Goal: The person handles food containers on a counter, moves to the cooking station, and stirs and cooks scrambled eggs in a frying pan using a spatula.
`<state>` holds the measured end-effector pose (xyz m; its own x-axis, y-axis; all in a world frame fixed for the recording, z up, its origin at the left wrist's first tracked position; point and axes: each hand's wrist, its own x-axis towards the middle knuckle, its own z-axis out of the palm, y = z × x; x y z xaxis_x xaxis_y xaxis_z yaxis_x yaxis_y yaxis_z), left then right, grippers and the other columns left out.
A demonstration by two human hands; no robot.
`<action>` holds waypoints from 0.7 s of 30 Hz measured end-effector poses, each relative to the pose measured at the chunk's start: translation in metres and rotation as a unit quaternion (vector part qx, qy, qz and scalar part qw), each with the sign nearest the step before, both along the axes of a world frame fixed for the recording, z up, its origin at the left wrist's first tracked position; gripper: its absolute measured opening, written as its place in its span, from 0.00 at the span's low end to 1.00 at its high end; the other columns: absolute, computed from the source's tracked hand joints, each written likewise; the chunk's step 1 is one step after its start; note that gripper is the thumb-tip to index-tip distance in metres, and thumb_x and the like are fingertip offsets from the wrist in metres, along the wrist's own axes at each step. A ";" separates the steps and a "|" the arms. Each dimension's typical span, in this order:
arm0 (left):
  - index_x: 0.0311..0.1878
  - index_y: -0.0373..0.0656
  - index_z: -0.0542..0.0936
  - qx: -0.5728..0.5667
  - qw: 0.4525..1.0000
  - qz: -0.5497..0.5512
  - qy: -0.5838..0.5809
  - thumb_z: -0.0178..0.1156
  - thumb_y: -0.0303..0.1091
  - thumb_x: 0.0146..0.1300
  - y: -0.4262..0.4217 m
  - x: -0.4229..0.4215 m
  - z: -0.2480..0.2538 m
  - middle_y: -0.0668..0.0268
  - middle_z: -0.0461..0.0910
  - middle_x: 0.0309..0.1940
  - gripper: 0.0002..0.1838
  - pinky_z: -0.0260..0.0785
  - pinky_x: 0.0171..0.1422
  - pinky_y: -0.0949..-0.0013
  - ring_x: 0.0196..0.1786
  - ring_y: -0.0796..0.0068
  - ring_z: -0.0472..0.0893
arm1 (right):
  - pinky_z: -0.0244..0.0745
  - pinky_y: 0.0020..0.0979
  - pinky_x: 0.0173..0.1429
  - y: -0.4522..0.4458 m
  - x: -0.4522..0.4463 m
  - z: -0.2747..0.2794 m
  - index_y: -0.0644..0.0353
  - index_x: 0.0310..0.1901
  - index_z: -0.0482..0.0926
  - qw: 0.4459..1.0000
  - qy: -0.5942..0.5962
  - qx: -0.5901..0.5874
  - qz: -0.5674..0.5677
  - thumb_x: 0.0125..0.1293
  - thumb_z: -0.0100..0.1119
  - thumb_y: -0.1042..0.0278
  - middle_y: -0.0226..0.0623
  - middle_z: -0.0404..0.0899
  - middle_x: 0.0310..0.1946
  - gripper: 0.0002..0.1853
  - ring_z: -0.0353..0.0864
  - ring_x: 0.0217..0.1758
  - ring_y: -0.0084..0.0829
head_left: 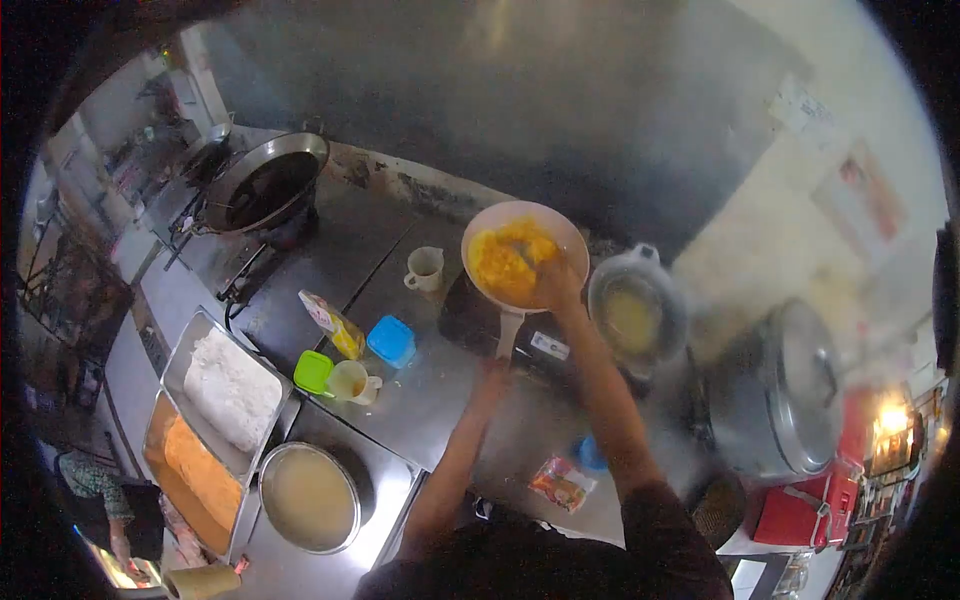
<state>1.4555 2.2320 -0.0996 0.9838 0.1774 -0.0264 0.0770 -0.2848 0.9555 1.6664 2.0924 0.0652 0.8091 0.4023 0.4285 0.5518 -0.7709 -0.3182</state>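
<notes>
1. A hazy kitchen: a grey wall (600, 110) stands behind a metal worktop (415, 412) crowded with cookware.
2. Near the wall, a pale-lined frying pan (572, 240) sits over a dark stove (465, 322). Soft yellow food, resembling scrambled egg (497, 265), lies inside it.
3. The left hand (493, 368) has its fingers closed around the pan's handle (511, 328).
4. The right hand (559, 283) reaches over the pan's right side, at the food's edge. Whether its fingers are spread or grip a utensil, I cannot tell.
5. The step in hand seems to be stirring the food as it cooks; the next move probably calls for a steady handle and turning food off the base.
6. Haze softens the large metal pot (740, 400) at right. At lower left, the lens's dark border cuts off another person's patterned sleeve (90, 475).
</notes>
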 end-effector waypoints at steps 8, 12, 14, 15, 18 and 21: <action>0.55 0.43 0.78 -0.107 0.994 0.003 0.023 0.56 0.50 0.71 0.005 -0.004 0.016 0.66 0.78 0.34 0.21 0.69 0.38 0.62 0.36 0.72 0.76 | 0.80 0.49 0.49 -0.030 -0.079 0.102 0.63 0.37 0.86 0.976 0.113 -0.163 -0.088 0.57 0.60 0.65 0.55 0.84 0.34 0.11 0.85 0.43 0.52; 0.57 0.40 0.77 -0.085 0.993 -0.025 -0.077 0.55 0.51 0.72 0.003 0.003 -0.005 0.65 0.78 0.34 0.23 0.69 0.35 0.62 0.33 0.71 0.76 | 0.79 0.51 0.49 -0.036 -0.127 0.193 0.66 0.37 0.85 0.968 0.179 -0.157 -0.074 0.58 0.57 0.68 0.56 0.84 0.38 0.11 0.85 0.44 0.53; 0.57 0.38 0.76 -0.112 0.992 -0.003 -0.053 0.53 0.51 0.72 -0.003 0.000 0.020 0.64 0.78 0.35 0.25 0.70 0.38 0.62 0.35 0.69 0.77 | 0.78 0.52 0.48 -0.037 -0.131 0.167 0.66 0.36 0.85 0.964 0.192 -0.150 -0.103 0.59 0.56 0.69 0.56 0.84 0.38 0.11 0.85 0.44 0.54; 0.57 0.37 0.76 -0.129 0.991 0.011 -0.031 0.53 0.51 0.73 -0.001 -0.003 0.028 0.63 0.78 0.35 0.25 0.70 0.39 0.62 0.36 0.69 0.77 | 0.78 0.51 0.48 -0.034 -0.125 0.131 0.66 0.40 0.84 0.974 0.162 -0.138 -0.075 0.61 0.55 0.69 0.56 0.84 0.37 0.12 0.85 0.43 0.55; 0.59 0.35 0.74 -0.076 0.997 0.000 0.014 0.52 0.48 0.73 0.003 -0.009 0.042 0.61 0.80 0.40 0.24 0.70 0.49 0.60 0.44 0.65 0.78 | 0.79 0.51 0.50 -0.015 -0.105 0.083 0.64 0.47 0.82 0.977 0.152 -0.147 -0.039 0.65 0.54 0.61 0.54 0.84 0.41 0.16 0.84 0.45 0.55; 0.62 0.35 0.73 -0.046 0.998 -0.020 0.029 0.51 0.45 0.74 0.005 -0.009 0.049 0.59 0.79 0.46 0.24 0.69 0.56 0.59 0.50 0.63 0.78 | 0.79 0.52 0.49 0.002 -0.106 0.070 0.60 0.55 0.77 0.985 0.132 -0.104 -0.050 0.66 0.54 0.61 0.54 0.83 0.42 0.19 0.84 0.45 0.56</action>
<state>1.4466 2.2373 -0.0511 0.9862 0.1330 -0.0986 0.1241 -0.1997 0.9720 1.5601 2.0941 0.1347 0.9213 0.3715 0.1152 0.3890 -0.8810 -0.2695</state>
